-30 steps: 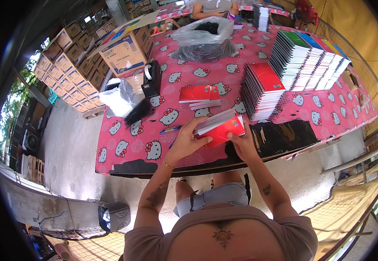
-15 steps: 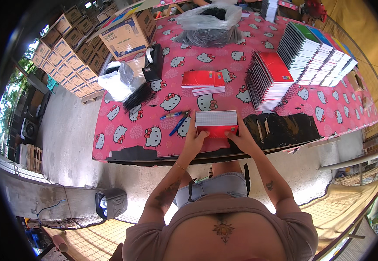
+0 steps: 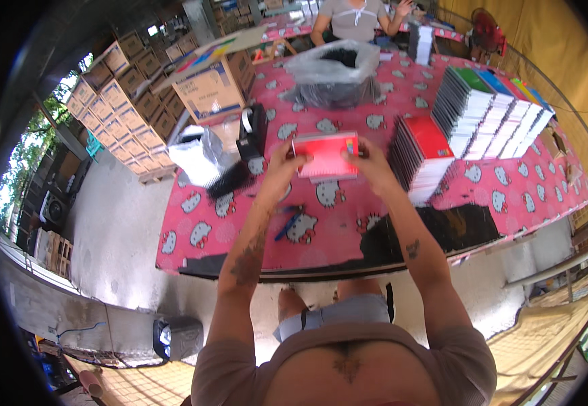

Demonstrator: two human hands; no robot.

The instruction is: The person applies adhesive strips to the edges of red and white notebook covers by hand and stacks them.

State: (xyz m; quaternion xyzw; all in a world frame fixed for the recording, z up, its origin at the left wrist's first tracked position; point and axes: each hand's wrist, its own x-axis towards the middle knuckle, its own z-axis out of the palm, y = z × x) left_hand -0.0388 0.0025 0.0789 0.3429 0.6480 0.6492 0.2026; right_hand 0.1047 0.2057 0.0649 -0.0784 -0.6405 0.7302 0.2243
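Observation:
My left hand [image 3: 283,166] and my right hand [image 3: 371,164] are closed on the two short sides of a red-covered notebook pad [image 3: 326,155], thumbs on top. No wire coil shows on it. It is held over the middle of the table, where its bulk covers the red pads that lay there. Nearer to me on the cloth, just right of my left forearm, lies a slim blue tool [image 3: 288,227], partly blurred. To the right of my right hand stands a tall stack of red spiral notebooks [image 3: 428,135].
Stacks of green, blue and other coloured spiral notebooks [image 3: 483,111] stand at the right. A clear bag of black coils [image 3: 334,74] sits farther back, and a person [image 3: 355,20] is beyond it. Left are a tape dispenser [image 3: 250,135], a white plastic bag [image 3: 202,159] and a carton [image 3: 216,88].
Both hands have moved away from my body, carrying the red pad from the near edge to the middle. The pad's page edges no longer face up. A person shows at the far side.

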